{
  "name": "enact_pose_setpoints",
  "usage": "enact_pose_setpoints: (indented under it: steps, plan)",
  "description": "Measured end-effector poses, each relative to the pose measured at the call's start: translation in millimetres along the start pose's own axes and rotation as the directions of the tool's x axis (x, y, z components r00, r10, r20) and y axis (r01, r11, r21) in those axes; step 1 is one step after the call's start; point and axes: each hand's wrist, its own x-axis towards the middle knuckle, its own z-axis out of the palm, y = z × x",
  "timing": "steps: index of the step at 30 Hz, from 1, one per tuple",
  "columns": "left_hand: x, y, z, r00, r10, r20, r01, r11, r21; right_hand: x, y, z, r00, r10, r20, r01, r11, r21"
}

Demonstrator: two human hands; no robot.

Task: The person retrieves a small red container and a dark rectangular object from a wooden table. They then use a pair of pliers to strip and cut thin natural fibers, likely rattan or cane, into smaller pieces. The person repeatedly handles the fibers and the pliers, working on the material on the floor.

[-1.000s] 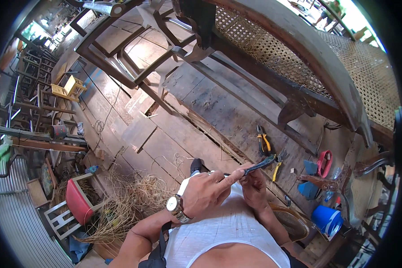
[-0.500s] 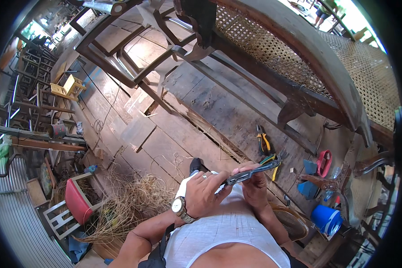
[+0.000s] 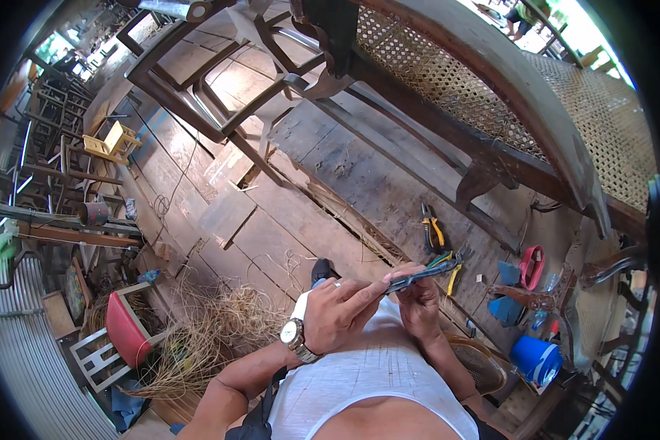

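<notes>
My left hand (image 3: pixel 337 312), with a watch at its wrist, has its fingers bent together at the near end of a slim dark tool-like object (image 3: pixel 422 276). My right hand (image 3: pixel 420 314) grips the same object from below, palm turned up. Its exact kind I cannot make out; it is long, narrow and blue-black. Beyond the hands, pliers (image 3: pixel 434 231) with yellow and black handles lie on the dark board. A second yellow-handled tool (image 3: pixel 455 277) lies closer, partly hidden behind the held object.
A large wooden bench frame with woven cane (image 3: pixel 447 81) spans the upper right. Tangled cane strips (image 3: pixel 227 326) and a red-seated chair (image 3: pixel 125 330) are at lower left. A blue bucket (image 3: pixel 537 359) and red tape-like ring (image 3: pixel 533 268) lie right. The plank floor (image 3: pixel 249 242) has gaps.
The dark object has shifted slightly right and away from my body, and its tilt differs. My left hand's index finger has moved farther along with it.
</notes>
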Motion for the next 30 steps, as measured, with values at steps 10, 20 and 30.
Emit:
enact_pose_setpoints:
  steps: [10, 20, 30]
  plan:
    - [-2, 0, -1, 0.999, -0.037, -0.022, 0.037, 0.999, 0.014, -3, -1, 5, 0.994, 0.104, -0.044, -0.1, 0.991, 0.093]
    - [-6, 2, 3, 0.992, -0.071, -0.103, 0.069, 0.997, -0.023, -6, 2, 2, 1.0, 0.027, 0.014, -0.028, 0.999, 0.043]
    - [0, 3, 12, 0.98, -0.193, -0.052, 0.18, 0.966, -0.187, -4, 9, 4, 0.982, 0.155, -0.111, -0.148, 0.987, 0.069]
